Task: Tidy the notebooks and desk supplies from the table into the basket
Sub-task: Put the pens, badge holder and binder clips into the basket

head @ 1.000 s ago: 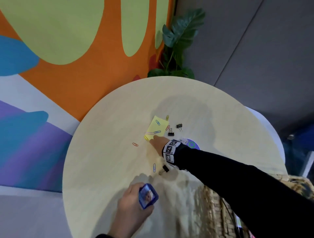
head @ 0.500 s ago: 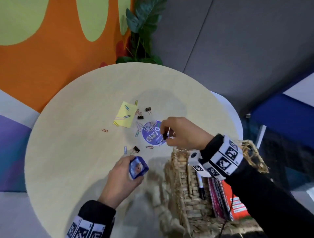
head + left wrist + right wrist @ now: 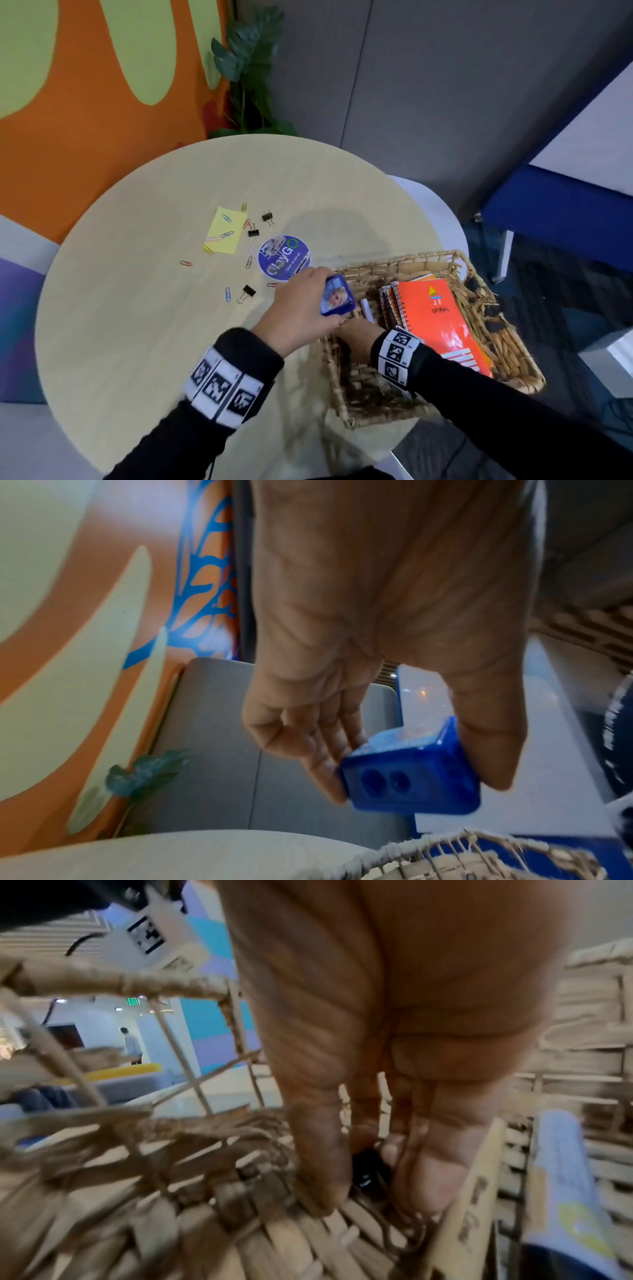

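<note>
On the round pale table [image 3: 137, 325] lie a yellow sticky note [image 3: 224, 231], black binder clips [image 3: 247, 292], coloured paper clips [image 3: 186, 263] and a round purple sticker [image 3: 283, 255]. A wicker basket [image 3: 404, 257] at the table's right edge holds an orange spiral notebook [image 3: 435, 318] and other notebooks. My left hand [image 3: 325, 301] grips a blue pencil sharpener [image 3: 407, 783] over the basket's near-left rim. My right hand [image 3: 371, 1191] reaches down to the basket floor and pinches a small black binder clip [image 3: 368, 1172] between thumb and fingers. From the head view its fingertips are hidden.
A potted plant [image 3: 246, 68] stands behind the table against the orange wall. A white rounded surface [image 3: 428, 192] shows past the table's right edge, with a blue bench [image 3: 548, 212] further right. A rolled printed paper [image 3: 561, 1177] lies inside the basket beside my right hand.
My right hand picked a binder clip off the table and carried it down into the basket. My left hand moved right with the sharpener to the basket's rim. The head view swung right.
</note>
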Available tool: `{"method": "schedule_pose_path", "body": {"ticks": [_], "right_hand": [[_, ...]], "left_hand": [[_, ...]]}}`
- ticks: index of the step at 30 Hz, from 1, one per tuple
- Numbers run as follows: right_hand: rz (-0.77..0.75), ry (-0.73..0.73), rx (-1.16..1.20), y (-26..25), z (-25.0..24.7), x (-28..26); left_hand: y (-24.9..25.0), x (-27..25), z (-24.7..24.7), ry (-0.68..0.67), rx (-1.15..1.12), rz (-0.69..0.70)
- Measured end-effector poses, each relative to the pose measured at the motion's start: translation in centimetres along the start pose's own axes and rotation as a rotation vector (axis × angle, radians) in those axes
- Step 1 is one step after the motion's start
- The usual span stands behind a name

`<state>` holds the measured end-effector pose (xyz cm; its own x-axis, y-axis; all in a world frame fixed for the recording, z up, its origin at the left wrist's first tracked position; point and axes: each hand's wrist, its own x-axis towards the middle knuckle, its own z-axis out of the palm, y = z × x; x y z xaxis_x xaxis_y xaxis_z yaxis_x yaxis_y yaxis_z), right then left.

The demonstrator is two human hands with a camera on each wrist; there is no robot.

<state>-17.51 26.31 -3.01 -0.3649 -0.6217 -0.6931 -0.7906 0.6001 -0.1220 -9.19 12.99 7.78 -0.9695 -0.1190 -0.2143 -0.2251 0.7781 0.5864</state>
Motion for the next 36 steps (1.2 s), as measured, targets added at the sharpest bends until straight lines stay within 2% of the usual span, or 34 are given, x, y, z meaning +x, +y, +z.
{"method": "schedule_pose_path", "body": {"ticks": [5, 7, 10, 13, 15, 17, 21, 23, 25, 27, 28, 30, 34, 36], "right_hand": [[0.048, 0.019, 0.095, 0.4, -1.1, -2.2], [0.094, 0.115, 0.207, 1.6, -2.5, -4.5], [0.144, 0.304, 0.350, 3.7, -3.8, -8.5], [0.176, 0.413, 0.480, 5.1, -3.5, -11.8], [0.189, 0.428, 0.542, 5.6, -2.8, -13.2], [0.179, 0.420, 0.563, 6.0, -2.0, -13.8], [0.167, 0.440, 0.599, 6.2, -0.9, -14.1], [0.166, 0.439, 0.607, 6.3, -0.6, -13.9], [0.164, 0.430, 0.626, 6.3, -0.4, -13.6], [0.151, 0.426, 0.638, 6.3, -0.5, -13.4], [0.144, 0.428, 0.640, 6.2, -0.6, -13.2], [0.126, 0.469, 0.651, 6.1, -1.1, -12.8], [0.082, 0.629, 0.661, 4.9, -4.1, -11.6], [0.056, 0.685, 0.669, 3.9, -6.5, -10.9]], "left_hand": [[2.4, 4.2, 1.4, -0.110, 0.340, 0.040], [3.0, 5.6, 2.2, -0.172, 0.405, 0.035], [3.6, 7.0, 3.6, -0.349, 0.503, 0.030], [4.3, 8.1, 5.2, -0.503, 0.549, 0.001], [4.2, 8.5, 6.2, -0.539, 0.538, -0.049], [4.2, 8.5, 6.8, -0.512, 0.461, -0.150], [5.3, 7.4, 7.3, -0.568, 0.687, -0.419], [6.2, 7.0, 7.2, -0.581, 0.704, -0.445], [5.6, 7.4, 7.1, -0.557, 0.628, -0.425], [4.8, 8.3, 6.3, -0.518, 0.406, -0.276], [4.4, 8.6, 5.5, -0.479, 0.304, -0.211], [3.3, 8.8, 2.9, -0.348, 0.237, -0.139], [-3.3, 8.9, -1.4, 0.026, 0.090, -0.244], [-7.1, 8.7, -1.6, 0.045, 0.126, -0.344]]}}
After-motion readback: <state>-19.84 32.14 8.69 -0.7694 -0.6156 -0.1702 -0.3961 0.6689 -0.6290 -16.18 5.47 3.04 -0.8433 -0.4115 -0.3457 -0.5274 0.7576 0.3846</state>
